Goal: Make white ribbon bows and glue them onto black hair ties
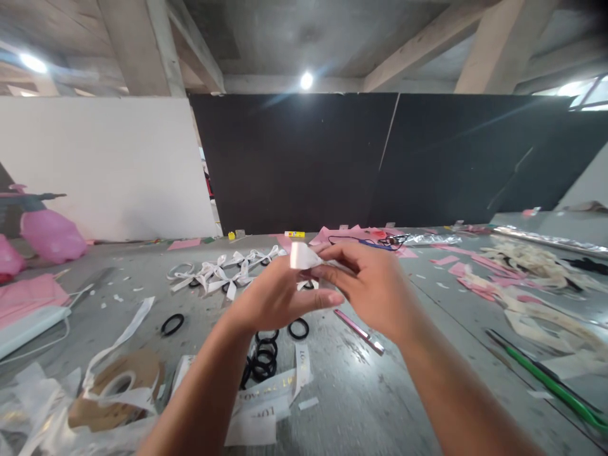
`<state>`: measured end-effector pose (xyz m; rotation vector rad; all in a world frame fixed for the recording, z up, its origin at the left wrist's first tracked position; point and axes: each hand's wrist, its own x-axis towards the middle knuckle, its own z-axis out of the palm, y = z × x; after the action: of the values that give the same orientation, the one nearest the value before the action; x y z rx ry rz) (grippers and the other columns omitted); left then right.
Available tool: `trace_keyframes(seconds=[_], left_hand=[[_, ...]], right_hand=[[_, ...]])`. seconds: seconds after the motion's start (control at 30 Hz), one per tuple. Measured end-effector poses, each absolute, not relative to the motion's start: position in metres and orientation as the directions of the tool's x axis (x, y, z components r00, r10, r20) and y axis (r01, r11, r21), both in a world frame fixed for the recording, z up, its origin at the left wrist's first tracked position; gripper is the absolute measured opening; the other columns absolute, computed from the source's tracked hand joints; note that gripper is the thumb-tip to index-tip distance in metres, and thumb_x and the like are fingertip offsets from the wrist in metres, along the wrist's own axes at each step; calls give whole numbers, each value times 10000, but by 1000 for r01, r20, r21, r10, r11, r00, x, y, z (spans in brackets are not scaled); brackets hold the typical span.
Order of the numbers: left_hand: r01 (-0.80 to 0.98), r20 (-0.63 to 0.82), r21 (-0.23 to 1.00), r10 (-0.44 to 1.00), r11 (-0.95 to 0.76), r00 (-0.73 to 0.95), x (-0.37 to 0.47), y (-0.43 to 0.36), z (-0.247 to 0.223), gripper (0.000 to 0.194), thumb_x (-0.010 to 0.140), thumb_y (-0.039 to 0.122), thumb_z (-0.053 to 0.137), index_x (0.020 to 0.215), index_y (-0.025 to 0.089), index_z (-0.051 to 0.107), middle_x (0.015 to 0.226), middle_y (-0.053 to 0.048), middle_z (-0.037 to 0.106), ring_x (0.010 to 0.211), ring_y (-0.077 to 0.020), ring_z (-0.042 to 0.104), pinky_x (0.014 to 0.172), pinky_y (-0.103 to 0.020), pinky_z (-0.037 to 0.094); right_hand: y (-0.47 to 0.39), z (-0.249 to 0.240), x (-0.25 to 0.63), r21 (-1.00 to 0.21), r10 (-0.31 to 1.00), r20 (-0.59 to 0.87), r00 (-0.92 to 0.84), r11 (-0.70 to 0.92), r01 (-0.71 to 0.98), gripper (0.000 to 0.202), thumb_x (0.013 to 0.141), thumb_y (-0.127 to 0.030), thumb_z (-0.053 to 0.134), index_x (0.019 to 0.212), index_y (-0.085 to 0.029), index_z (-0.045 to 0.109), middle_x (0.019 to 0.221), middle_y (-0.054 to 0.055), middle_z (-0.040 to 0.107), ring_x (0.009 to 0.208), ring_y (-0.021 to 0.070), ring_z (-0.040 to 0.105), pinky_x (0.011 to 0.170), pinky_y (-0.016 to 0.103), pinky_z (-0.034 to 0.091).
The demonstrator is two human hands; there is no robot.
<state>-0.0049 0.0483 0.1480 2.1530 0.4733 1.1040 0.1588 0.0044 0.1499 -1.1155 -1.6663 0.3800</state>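
Ribbon [303,256], pinched by the right hand [377,285], juts left from its fingertips, parallel to the table [351,399]'s far edge; left hand [273,294]'s grip is hidden.

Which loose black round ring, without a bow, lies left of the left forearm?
The single black round ring beside the white ribbon strip; the other loose rings lie right of that forearm.

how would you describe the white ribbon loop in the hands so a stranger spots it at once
Below the large black wall panel is a grey table. Over it, the left hand and right hand meet at a white ribbon loop, held up, unlike the white ribbon bows lying on the table.
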Motion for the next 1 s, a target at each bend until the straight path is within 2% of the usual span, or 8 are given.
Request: trace_keyframes(seconds=[0.1, 0.23, 0.37, 0.47, 0.63, 0.77, 0.93, 1.0], left_hand=[[65, 546, 674, 555, -736, 628, 1, 50, 145, 65, 829, 221, 651, 869, 175, 674, 892, -57, 694, 839, -210, 631, 792, -347, 513], [26, 552, 687, 545, -726, 632, 0, 51, 148, 100, 841, 154, 597, 917, 182, 655, 924, -51, 673, 851, -182, 609, 828, -334, 493], [1, 468, 782, 588, -624, 660, -3, 50, 147, 95, 864, 157, 530, 818, 168, 613, 708, -13, 591, 637, -130, 560, 643, -273, 488], [-11, 404, 855, 653, -518, 640, -2, 50, 143, 139, 864, 163, 531, 982, 160, 603, 688, 11, 547, 534, -96, 486, 511, -230, 432], [33, 356, 872, 679, -488, 642, -1, 51, 142, 241, 841, 138, 554, 1074, 165, 607, 710, 11, 578, 520, -81, 471, 482, -204, 412], [8, 362, 878, 675, -478, 643, 0, 50, 144, 258, 836, 159, 592, 1094, 168, 603, 736, -8, 627, 567, -105, 545, 546, -230, 468], [-22, 472, 794, 594, -608, 651, -3, 46, 152, 214, 824, 280, 679, 1019, 191, 681, 920, -65, 677, 885, -201, 622, 783, -319, 505], [32, 484, 784, 643, -620, 593, -4, 45, 153, 209, 869, 350, 629, 985, 192, 703, 873, -60, 682, 851, -195, 619, 752, -308, 490]], right_hand=[[4, 151, 156, -592, 741, 671, -17, 549, 590, 101, 845, -188, 690, 869, -261, 755, 960, 30, 752, 913, 218, 687, 810, 369, 517], [5, 155, 163, -648, 821, 559, -115, 520, 556, 175, 895, -199, 626, 976, -276, 760, 1029, 30, 744, 940, 215, 680, 794, 363, 519], [6, 156, 171, -596, 790, 584, -185, 572, 563, 195, 919, -211, 590, 916, -290, 769, 1003, 23, 736, 946, 207, 669, 814, 360, 504], [8, 155, 173, -580, 770, 628, -112, 559, 592, 173, 911, -213, 597, 925, -257, 763, 983, 46, 741, 925, 215, 674, 809, 365, 506], [10, 155, 174, -582, 764, 641, -72, 545, 604, 154, 908, -254, 600, 953, -220, 744, 984, 71, 740, 904, 225, 670, 796, 370, 504], [8, 155, 172, -611, 785, 615, -76, 535, 583, 186, 928, -273, 566, 990, -213, 731, 998, 74, 737, 897, 218, 671, 788, 359, 501], [4, 155, 169, -562, 762, 641, -95, 550, 617, 179, 938, -269, 558, 983, -218, 723, 975, 70, 722, 886, 209, 666, 763, 337, 501], [2, 156, 167, -539, 754, 649, -103, 551, 637, 163, 933, -252, 569, 958, -213, 725, 956, 69, 714, 874, 203, 666, 750, 325, 498]])
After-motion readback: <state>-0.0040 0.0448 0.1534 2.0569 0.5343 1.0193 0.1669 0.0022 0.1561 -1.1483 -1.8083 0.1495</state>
